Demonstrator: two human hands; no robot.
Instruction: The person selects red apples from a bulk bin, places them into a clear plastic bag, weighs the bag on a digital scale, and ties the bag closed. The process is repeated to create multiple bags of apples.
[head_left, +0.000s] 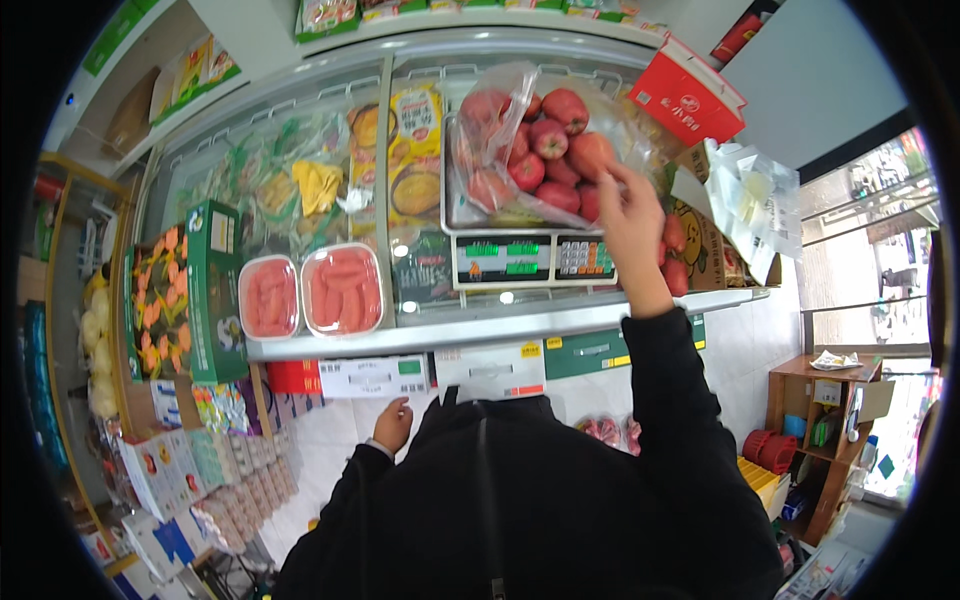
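Note:
Several red apples lie in a clear plastic bag on the metal pan of a digital price scale. The bag's mouth gapes towards my right side. My right hand, slightly blurred, reaches over the bag's right edge with its fingertips at an apple; whether they grip it is unclear. Green digits glow on the scale's display, left of its keypad. Down by my body hangs my left hand, fingers loosely curled, nothing visible in it.
The scale stands on a glass-topped chest freezer. Two tubs of pink sausage-shaped food, a yellow cloth and a green carton are to the left. More apples, a cardboard box and a red paper bag are right.

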